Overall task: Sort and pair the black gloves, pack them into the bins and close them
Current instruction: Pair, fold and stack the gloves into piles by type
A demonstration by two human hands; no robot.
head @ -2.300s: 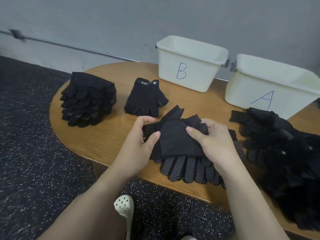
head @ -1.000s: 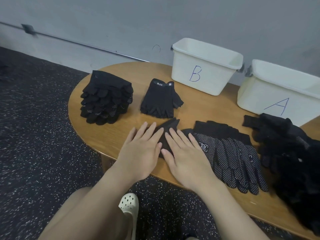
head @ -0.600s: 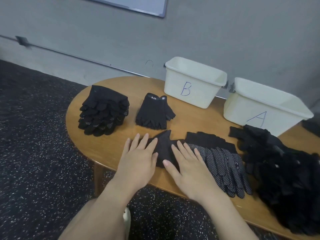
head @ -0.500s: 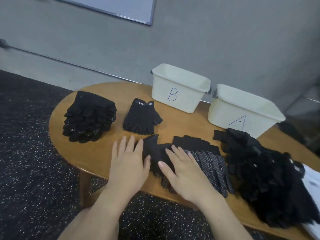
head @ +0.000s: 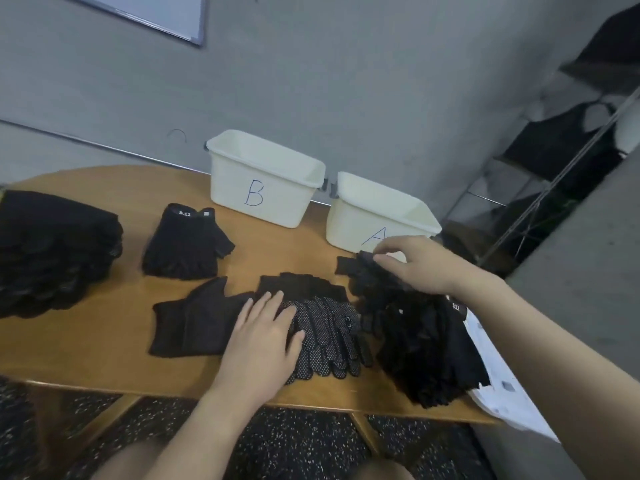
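nearest, the left hand point(head: 263, 336) lies flat with straight fingers point(head: 268, 303) on the black dotted-palm full-finger gloves point(head: 322, 337) at the front of the wooden oval surface point(head: 104, 358), holding nothing, only pressing. just left of it lies a flat black fingerless glove point(head: 194, 320), touching the dotted ones. to the right, a loose heap of unsorted black gloves point(head: 415, 341) reaches the surface's edge; these look light, limp and clingy, so lifting one from the middle would likely drag its neighbours, and a cuff or a free finger end seems the better hold. the right hand point(head: 419, 263) is at the heap's far end, its fingers point(head: 384, 259) curled and seemingly pinching a glove edge, though blur leaves the grip uncertain. farther back sit a folded black fingerless pair point(head: 187, 244) and, far left, a tall stack of paired black gloves point(head: 52, 251). beyond, two open cream plastic bins, marked b point(head: 263, 178) and a point(head: 374, 216), show no gloves from this angle.
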